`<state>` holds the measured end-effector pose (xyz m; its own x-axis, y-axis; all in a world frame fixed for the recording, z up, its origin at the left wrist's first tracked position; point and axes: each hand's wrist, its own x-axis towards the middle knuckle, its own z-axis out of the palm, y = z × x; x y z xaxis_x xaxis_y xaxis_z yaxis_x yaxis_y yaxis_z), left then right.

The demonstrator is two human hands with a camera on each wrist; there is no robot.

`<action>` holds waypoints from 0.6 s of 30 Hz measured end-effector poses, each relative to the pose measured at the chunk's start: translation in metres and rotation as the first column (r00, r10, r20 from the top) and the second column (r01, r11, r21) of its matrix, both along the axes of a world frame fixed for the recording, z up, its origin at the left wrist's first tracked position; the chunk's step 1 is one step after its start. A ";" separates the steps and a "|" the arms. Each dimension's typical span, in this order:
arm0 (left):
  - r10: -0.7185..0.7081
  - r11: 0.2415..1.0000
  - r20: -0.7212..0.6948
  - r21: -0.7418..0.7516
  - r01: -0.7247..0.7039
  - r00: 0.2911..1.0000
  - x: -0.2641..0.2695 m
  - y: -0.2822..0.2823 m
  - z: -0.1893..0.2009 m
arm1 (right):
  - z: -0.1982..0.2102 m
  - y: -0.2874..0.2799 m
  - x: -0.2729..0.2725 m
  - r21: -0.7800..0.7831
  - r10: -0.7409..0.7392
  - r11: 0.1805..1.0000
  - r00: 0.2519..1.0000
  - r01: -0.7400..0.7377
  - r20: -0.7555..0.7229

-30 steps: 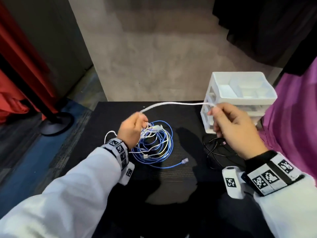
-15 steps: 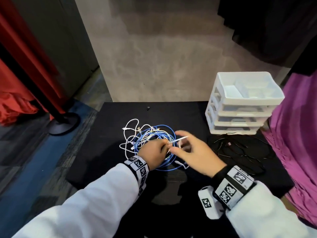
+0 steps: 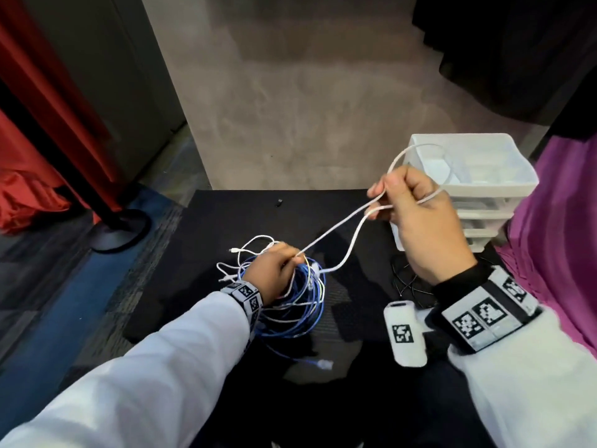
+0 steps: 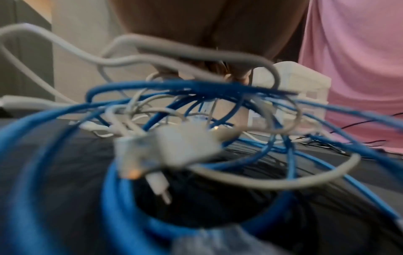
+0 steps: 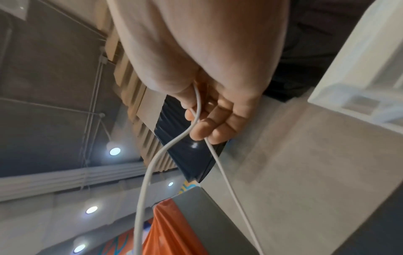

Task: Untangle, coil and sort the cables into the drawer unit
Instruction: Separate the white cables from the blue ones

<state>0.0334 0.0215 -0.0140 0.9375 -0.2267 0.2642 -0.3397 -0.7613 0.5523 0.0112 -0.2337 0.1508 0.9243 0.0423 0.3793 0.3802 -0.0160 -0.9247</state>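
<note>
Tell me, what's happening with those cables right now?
Right hand loops white cable. Left hand pins tangled bundle. Blue cable snarled through it. Drawer unit waiting.

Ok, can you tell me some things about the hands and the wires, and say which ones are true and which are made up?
1. The right hand holds a loop of white cable. True.
2. The left hand lies flat on the table, holding nothing. False: it grips the cable bundle and holds it up off the table.
3. The blue cable is already in the drawer unit. False: it is in the tangle at the left hand.
4. Black cables lie on the table in front of the drawer unit. True.
5. The white cable runs from the right hand down to the tangle. True.
</note>
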 end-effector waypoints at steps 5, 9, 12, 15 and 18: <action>0.093 0.993 0.045 -0.071 -0.090 0.995 0.026 0.012 0.015 | -0.006 -0.019 0.005 0.024 -0.041 0.999 0.998 0.042 -0.038; 0.283 0.943 0.107 -0.210 -0.256 0.953 0.041 0.020 0.059 | -0.013 -0.036 0.007 -0.040 -0.031 0.999 0.998 0.029 -0.048; 0.301 0.944 0.171 -0.192 -0.268 0.938 0.048 0.024 0.088 | -0.012 -0.048 0.012 -0.057 -0.046 0.998 0.995 0.041 -0.092; 0.258 0.965 0.123 -0.090 -0.248 0.958 0.046 0.026 0.086 | -0.013 -0.055 0.018 -0.061 -0.083 0.995 0.981 0.073 -0.174; 0.244 0.967 0.077 -0.092 -0.237 0.967 0.038 0.025 0.067 | -0.021 -0.056 0.021 -0.079 -0.125 0.991 0.954 0.108 -0.271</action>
